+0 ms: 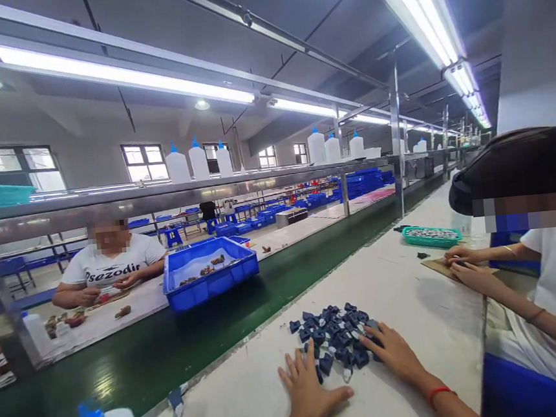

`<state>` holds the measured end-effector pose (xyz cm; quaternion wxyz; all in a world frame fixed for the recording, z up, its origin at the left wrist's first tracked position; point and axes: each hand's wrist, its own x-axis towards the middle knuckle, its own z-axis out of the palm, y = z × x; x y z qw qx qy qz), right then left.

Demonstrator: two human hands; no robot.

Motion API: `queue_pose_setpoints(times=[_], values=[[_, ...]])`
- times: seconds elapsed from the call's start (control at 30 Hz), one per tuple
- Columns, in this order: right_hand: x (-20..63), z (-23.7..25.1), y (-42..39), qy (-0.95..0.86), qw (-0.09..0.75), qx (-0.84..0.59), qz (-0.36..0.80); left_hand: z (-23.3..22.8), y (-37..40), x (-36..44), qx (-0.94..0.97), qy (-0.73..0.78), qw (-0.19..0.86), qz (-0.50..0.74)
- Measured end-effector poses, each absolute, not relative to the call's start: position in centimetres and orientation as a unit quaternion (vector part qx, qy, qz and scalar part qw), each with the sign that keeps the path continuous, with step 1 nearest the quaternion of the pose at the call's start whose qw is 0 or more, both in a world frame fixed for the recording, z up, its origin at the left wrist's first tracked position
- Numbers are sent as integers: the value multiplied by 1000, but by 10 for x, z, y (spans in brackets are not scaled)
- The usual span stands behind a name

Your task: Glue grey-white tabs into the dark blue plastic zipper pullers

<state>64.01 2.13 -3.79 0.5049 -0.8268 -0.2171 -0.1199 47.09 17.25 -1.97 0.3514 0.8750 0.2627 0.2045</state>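
White counter, and navy-and-white pieces crowd the fingertips of left hand and right hand, both spread; lower pieces hide, buried.

Single head-worn view; faces forward, slightly down, over table; left hand and right hand close below; windows far off, upper left.

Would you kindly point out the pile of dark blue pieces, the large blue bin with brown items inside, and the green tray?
Pile of dark blue pieces (pixel 339 338): head view, middle of the heap.
Large blue bin (pixel 216 285): head view, front wall.
Green tray (pixel 434 243): head view, near wall.
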Motion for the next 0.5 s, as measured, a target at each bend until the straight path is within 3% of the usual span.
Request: queue_pose_setpoints(times=[0.23, 0.5], values=[[620, -65, 60, -243, 585, -773, -5, -55, 136, 527, 818, 307, 385, 297], [597, -52, 81, -146, 716, -676, 98, -36, 139, 520, 704, 336, 523, 343]])
